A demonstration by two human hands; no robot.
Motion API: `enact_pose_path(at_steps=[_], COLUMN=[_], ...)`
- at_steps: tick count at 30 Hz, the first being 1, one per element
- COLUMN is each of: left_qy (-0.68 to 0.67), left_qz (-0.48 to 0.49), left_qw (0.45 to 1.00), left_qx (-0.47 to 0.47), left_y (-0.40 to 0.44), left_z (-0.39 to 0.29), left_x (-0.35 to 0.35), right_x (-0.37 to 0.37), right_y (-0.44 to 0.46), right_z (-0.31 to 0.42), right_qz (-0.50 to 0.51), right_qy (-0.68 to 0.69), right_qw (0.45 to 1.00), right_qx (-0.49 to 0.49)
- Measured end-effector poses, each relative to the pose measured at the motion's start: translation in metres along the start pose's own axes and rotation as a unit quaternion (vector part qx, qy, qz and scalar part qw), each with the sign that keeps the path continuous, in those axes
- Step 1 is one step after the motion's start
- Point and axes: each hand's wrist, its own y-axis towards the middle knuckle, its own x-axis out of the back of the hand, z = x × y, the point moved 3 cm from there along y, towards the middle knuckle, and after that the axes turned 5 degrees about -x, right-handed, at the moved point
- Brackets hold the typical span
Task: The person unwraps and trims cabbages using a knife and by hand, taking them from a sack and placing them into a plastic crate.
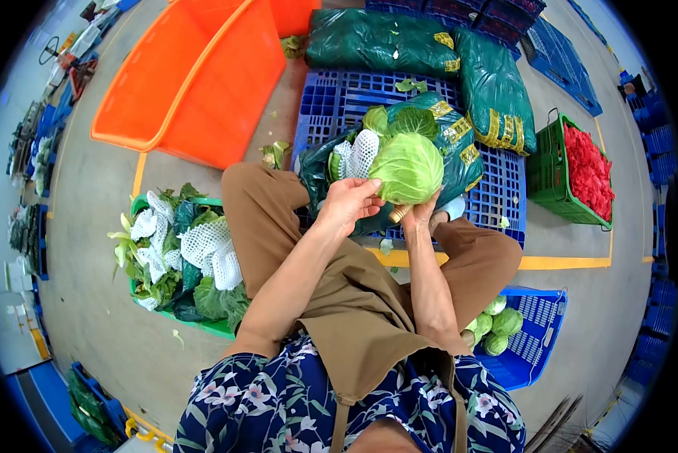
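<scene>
Blue crate [555, 321] at right holds green cabbages [507, 322]; green crate [226, 330] at left, leaves [216, 299] and white foam nets [205, 243]; farther green crate [548, 173], shredded-looking red material [588, 174]. Single cabbage [408, 169] held up over dark green bag [459, 155]. Left hand [348, 202] pinches its near edge, thumb and fingers together; right hand [420, 214] braces its underside, fingers partly hidden, closure unclear.
</scene>
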Motion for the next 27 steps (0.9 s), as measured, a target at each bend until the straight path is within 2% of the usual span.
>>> enact_pose_path(at_steps=[3, 7, 8, 12, 15, 16, 19, 20, 21, 22, 27], left_qy=[-0.06, 0.04, 0.099, 0.254, 0.158, 0.176, 0.347, 0.355, 0.375, 0.38, 0.426], left_qz=[0.022, 0.048, 0.065, 0.02, 0.005, 0.018, 0.031, 0.027, 0.066, 0.095, 0.204], left_qw=[0.998, 0.983, 0.959, 0.918, 0.946, 0.932, 0.882, 0.831, 0.797, 0.79, 0.729], left_qx=[0.017, -0.171, -0.257, -0.303, -0.284, -0.316, -0.316, -0.427, -0.469, -0.471, -0.495], left_y=[0.008, 0.002, 0.002, 0.009, 0.015, 0.015, 0.005, -0.003, -0.007, -0.011, -0.013], left_z=[-0.002, -0.016, -0.016, -0.019, -0.018, -0.02, -0.03, -0.029, -0.025, -0.018, 0.008], left_x=[-0.001, -0.021, -0.026, -0.031, -0.037, -0.04, -0.044, -0.049, -0.052, -0.054, -0.048], right_x=[-0.002, -0.003, -0.003, 0.001, -0.007, -0.008, -0.006, -0.004, -0.007, -0.012, -0.013], right_y=[0.001, 0.004, 0.006, 0.008, 0.006, 0.005, 0.008, 0.009, 0.007, 0.005, 0.007], right_z=[0.004, 0.004, 0.004, 0.006, 0.008, 0.007, 0.009, 0.008, 0.008, 0.009, 0.009], right_qz=[-0.004, -0.019, -0.023, -0.021, -0.026, -0.031, -0.032, -0.024, -0.015, -0.037, -0.006], right_qy=[-0.008, 0.021, 0.038, 0.017, 0.029, 0.035, 0.055, 0.064, 0.073, 0.062, 0.076], right_qw=[1.0, 1.0, 0.999, 1.0, 0.999, 0.999, 0.998, 0.998, 0.997, 0.997, 0.997], right_qx=[0.002, 0.001, -0.004, 0.009, 0.015, 0.012, 0.007, 0.005, 0.004, 0.024, 0.027])
